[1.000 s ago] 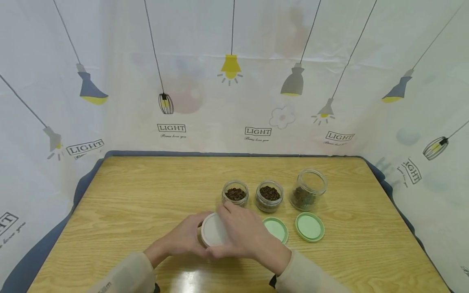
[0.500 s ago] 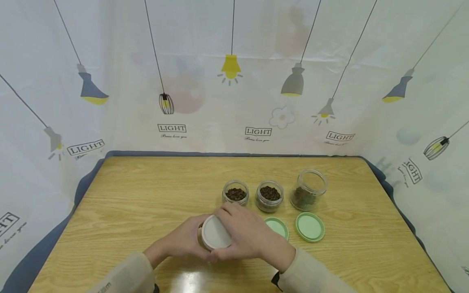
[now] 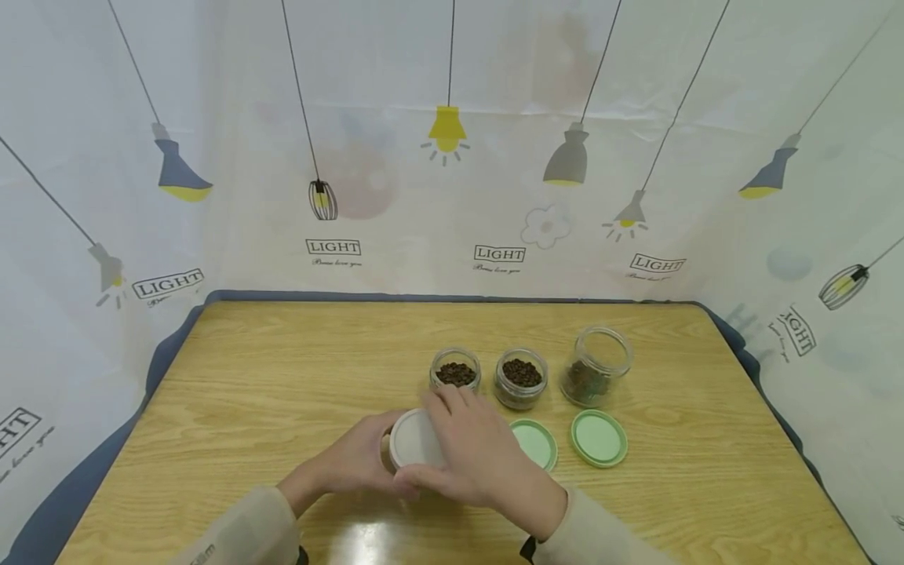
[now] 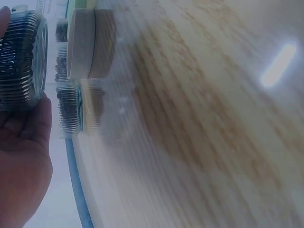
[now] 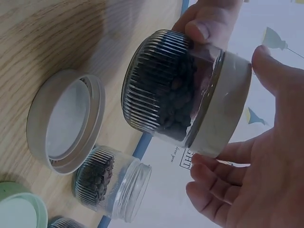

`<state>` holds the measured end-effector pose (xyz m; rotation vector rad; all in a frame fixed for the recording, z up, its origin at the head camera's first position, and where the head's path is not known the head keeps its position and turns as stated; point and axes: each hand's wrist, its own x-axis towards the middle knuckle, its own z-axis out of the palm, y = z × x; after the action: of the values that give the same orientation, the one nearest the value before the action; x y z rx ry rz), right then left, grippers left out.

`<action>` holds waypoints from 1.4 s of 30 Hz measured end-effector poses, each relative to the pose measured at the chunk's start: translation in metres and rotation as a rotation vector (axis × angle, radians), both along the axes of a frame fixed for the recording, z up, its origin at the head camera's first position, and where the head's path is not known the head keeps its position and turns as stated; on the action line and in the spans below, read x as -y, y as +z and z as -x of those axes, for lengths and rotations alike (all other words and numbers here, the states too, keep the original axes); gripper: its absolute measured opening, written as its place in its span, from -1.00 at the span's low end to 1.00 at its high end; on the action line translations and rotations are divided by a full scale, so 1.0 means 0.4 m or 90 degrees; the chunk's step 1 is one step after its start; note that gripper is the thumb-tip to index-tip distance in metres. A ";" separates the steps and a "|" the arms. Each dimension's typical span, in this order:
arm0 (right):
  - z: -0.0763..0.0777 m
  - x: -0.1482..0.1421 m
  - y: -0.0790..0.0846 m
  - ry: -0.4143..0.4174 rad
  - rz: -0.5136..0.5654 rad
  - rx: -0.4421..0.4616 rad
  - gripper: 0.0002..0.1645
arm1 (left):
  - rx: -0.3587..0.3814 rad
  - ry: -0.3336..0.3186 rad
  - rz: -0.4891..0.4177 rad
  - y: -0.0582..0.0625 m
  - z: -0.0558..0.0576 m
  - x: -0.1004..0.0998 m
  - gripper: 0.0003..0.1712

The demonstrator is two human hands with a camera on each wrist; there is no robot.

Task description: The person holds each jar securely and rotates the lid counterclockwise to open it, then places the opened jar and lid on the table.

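A ribbed glass jar of dark coffee beans is held off the table, with a white lid on its mouth. My left hand grips the jar's body from the left, its fingers curled round the glass. The right hand holds the lid from the right, thumb at one edge and fingers at the opposite edge, as the right wrist view shows. In the left wrist view, the left hand is at the jar's side. Part of the lid is covered by the right hand in the head view.
Beyond the hands stand three uncovered glass jars with beans: a left jar, a middle jar and a taller right jar. Two green lids lie before them. Another white lid rests on the table, hidden in the head view.
The right hand has turned back and forth slightly at the lid, and its thumb has shifted along the near edge. The left hand and the standing jars have stayed put.
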<state>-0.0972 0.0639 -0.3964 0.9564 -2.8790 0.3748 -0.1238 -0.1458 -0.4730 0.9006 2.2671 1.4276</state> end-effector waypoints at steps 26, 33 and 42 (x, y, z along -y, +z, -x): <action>0.008 0.033 -0.007 0.058 -0.006 0.051 -0.01 | 0.002 0.015 0.032 -0.009 -0.006 0.024 -0.01; 0.021 0.018 -0.003 0.129 -0.004 0.105 0.09 | 0.007 -0.004 0.026 -0.013 -0.012 0.028 0.04; 0.018 0.007 -0.001 0.130 0.013 0.092 0.28 | 0.009 -0.001 0.014 -0.010 -0.014 0.029 0.00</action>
<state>-0.1045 0.0610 -0.3967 1.2755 -2.9034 0.5087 -0.1181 -0.1572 -0.4770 0.8832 2.2663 1.4014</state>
